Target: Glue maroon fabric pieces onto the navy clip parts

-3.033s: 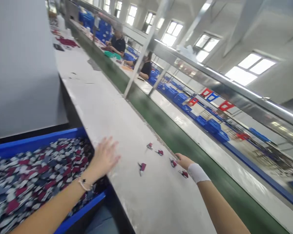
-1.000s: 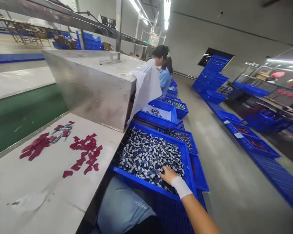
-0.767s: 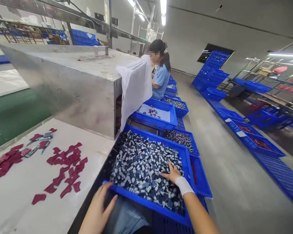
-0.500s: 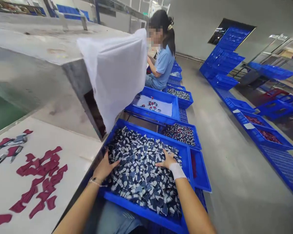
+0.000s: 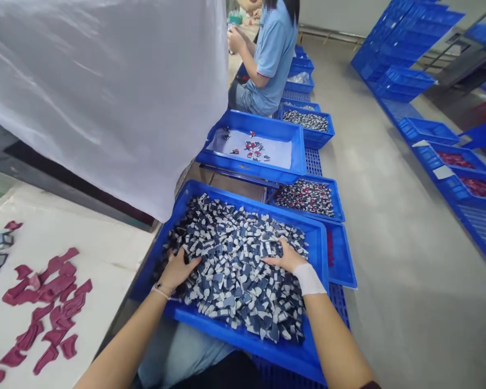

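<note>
Head view: left hand (image 5: 178, 273), just inside the rim of a blue crate (image 5: 243, 337), and right hand (image 5: 285, 258) lie on navy-and-white fabric scraps (image 5: 235, 275), fingers (image 5: 273, 260) spread, any grip hard to make out.

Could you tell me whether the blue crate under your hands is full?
Full: the blue crate is heaped with navy-and-white pieces right across it.

From here I can't tell whether my left hand (image 5: 178, 273) or my right hand (image 5: 285, 259) has closed on anything: the fingers sit down among the heap of cut pieces (image 5: 235, 270), whose lower layers are hidden. The white sheet (image 5: 105, 102) blocks my upper left. The co-worker's (image 5: 271, 59) head is blurred and cut off by the top edge. The small pieces (image 5: 255, 150) on the next tray (image 5: 247, 121) are too small to make out.
</note>
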Motion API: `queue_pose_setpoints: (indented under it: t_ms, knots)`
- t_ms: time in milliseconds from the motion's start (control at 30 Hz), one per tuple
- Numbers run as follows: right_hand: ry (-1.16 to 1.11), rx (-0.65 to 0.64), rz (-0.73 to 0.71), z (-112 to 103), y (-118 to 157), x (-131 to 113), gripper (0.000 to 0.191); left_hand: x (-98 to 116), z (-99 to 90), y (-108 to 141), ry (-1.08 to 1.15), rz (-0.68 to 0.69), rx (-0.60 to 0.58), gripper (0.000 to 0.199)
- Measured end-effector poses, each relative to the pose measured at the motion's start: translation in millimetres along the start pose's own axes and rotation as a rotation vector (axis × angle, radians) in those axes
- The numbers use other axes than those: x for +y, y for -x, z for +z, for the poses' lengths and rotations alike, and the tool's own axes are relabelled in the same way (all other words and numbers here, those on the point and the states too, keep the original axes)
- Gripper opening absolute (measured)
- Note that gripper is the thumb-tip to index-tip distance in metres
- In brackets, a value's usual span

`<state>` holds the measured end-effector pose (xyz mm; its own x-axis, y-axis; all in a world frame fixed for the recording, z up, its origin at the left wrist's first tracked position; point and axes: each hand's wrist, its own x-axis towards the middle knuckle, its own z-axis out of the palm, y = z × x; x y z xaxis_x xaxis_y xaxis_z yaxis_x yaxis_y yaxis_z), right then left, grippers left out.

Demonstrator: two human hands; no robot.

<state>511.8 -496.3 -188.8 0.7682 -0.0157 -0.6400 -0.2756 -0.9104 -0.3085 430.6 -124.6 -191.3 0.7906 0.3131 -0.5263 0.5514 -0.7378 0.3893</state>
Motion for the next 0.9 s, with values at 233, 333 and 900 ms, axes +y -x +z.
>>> queue_pose_setpoints:
  t_ms: [233,333,900]
  knots:
    - [-0.118,-0.111,-0.017,-3.9,-4.0,-1.3,0.037,8.9,0.1,5.6,0.036,-0.004,-0.032,0.061]
    - [-0.174,-0.194,0.0,-9.5,-6.4,2.9,0.033,6.8,-11.8,0.9,0.062,0.074,-0.117,0.044]
    - [-0.297,-0.278,-0.079,-7.3,19.7,21.0,0.034,32.8,-20.1,35.2,0.142,0.401,-0.202,0.049]
